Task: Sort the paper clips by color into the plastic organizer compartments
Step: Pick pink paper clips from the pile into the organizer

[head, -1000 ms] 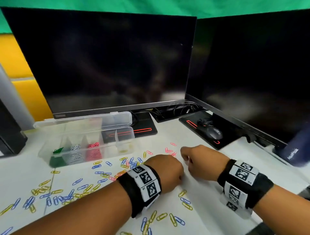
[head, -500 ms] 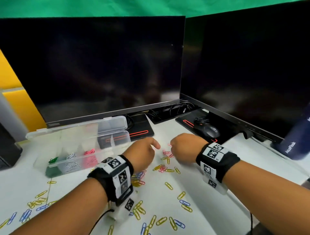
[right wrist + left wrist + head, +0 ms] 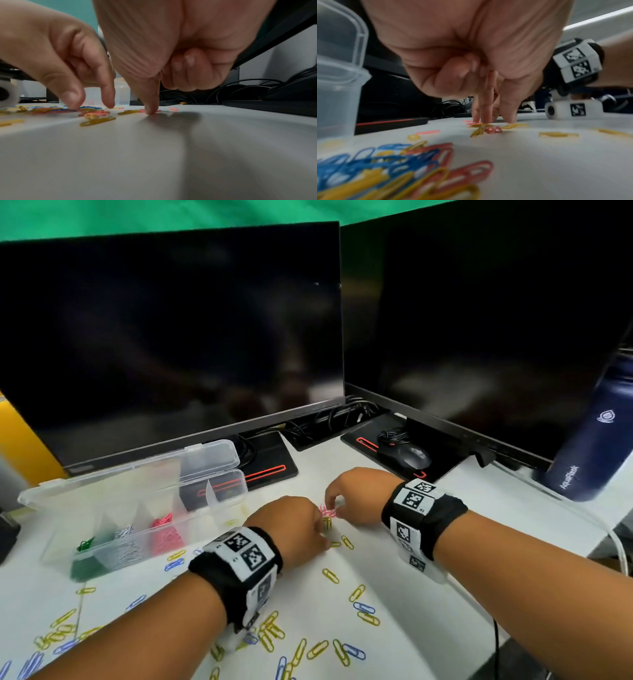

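Note:
A clear plastic organizer [image 3: 219, 484] stands open at the left, with green, silver and pink clips in separate compartments. My two hands meet over a small bunch of pink paper clips [image 3: 327, 511] to its right. The left hand [image 3: 320, 534] points straight fingertips [image 3: 485, 116] down onto mixed pink and yellow clips [image 3: 493, 130], with its other fingers curled. On the right hand [image 3: 334, 505], one straight fingertip [image 3: 150, 111] presses a pink clip to the table and the remaining fingers are tucked in. Neither hand visibly lifts a clip.
Yellow and blue clips [image 3: 363, 611] lie scattered over the near table, with a mixed heap [image 3: 385, 169] under my left wrist. Two dark monitors stand behind on black bases. A mouse [image 3: 407, 455] and cables lie at the back, and a navy bottle [image 3: 582, 450] stands at the right.
Both hands moved away from me to the pink clips and drew close together. The loose pink clips are now bunched between the fingertips.

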The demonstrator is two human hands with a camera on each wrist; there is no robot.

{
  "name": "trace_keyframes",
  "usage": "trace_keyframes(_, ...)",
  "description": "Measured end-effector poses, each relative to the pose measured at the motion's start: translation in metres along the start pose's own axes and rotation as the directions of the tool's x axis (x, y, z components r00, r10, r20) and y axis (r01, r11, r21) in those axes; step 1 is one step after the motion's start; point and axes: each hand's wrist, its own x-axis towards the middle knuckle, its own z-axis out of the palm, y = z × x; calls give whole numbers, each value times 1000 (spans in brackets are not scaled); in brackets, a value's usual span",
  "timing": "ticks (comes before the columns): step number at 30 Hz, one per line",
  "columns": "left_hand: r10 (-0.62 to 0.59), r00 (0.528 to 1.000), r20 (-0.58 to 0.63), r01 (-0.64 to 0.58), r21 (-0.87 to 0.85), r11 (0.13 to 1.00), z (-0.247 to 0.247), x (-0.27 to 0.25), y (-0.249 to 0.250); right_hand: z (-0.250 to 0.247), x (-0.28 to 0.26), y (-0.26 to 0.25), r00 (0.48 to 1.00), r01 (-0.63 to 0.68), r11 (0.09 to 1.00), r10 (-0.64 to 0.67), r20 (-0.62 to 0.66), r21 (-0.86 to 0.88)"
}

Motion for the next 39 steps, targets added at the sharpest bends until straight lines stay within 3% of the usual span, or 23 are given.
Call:
trace_keyframes(10,102,992,78,-118,238,964,11,2,0,6,1,-3,997,-30,999,29,74,16)
trace_keyframes(12,66,995,70,-75,142,987,6,3,-5,6,0,-4,995,-31,999,29,100,18)
trace_keyframes(14,13,996,87,-8,-59,998,-2,6,-14,4,-1,-4,993,-56,998,53,103,24)
trace_keyframes(16,-57,991,124,91,-288,953,-10,5,-23,1,0,-2,993,-91,994,86,80,65)
trace_keyframes(17,-107,981,160,169,-453,875,-13,4,-28,0,1,-1,993,-109,989,103,64,100)
trace_keyframes(18,-142,968,206,243,-641,728,-16,2,-30,-2,2,-1,992,-125,982,120,43,144)
trace_keyframes(20,-155,949,276,312,-899,309,-21,-4,-33,-4,4,1,988,-150,961,157,-11,231)
trace_keyframes(21,-154,947,284,308,-936,170,-24,-5,-35,-5,4,2,984,-160,951,176,-37,264)
trace_keyframes(23,-154,948,277,293,-951,95,-25,-5,-35,-4,4,4,975,-177,936,209,-76,304)
trace_keyframes(26,-197,938,286,325,-922,212,-20,-3,-30,-3,4,2,973,-181,940,213,-84,291)
trace_keyframes(28,-198,933,302,355,-864,356,-14,2,-26,-2,6,1,979,-175,951,196,-58,254)
trace_keyframes(30,-145,953,267,291,-667,686,-15,3,-16,-2,7,2,988,-151,967,152,12,206)
trace_keyframes(31,-97,964,246,206,-470,858,-15,2,-11,-2,8,3,990,-133,975,123,66,180)
trace_keyframes(32,-54,975,217,106,-235,966,-16,0,-6,-4,8,2,985,-132,978,112,130,159)
trace_keyframes(33,-21,985,170,25,-23,999,-16,-2,-2,-6,8,1,977,-144,978,116,179,149)
trace_keyframes(35,60,997,43,-66,177,982,-11,-3,2,-9,7,-1,973,-127,988,107,203,92)
trace_keyframes(37,97,995,-2,-96,155,983,-7,-2,1,-8,6,-1,982,-122,988,106,158,96)
trace_keyframes(39,119,992,32,-121,80,989,-4,0,-1,-1,5,-2,989,-120,988,110,99,100)
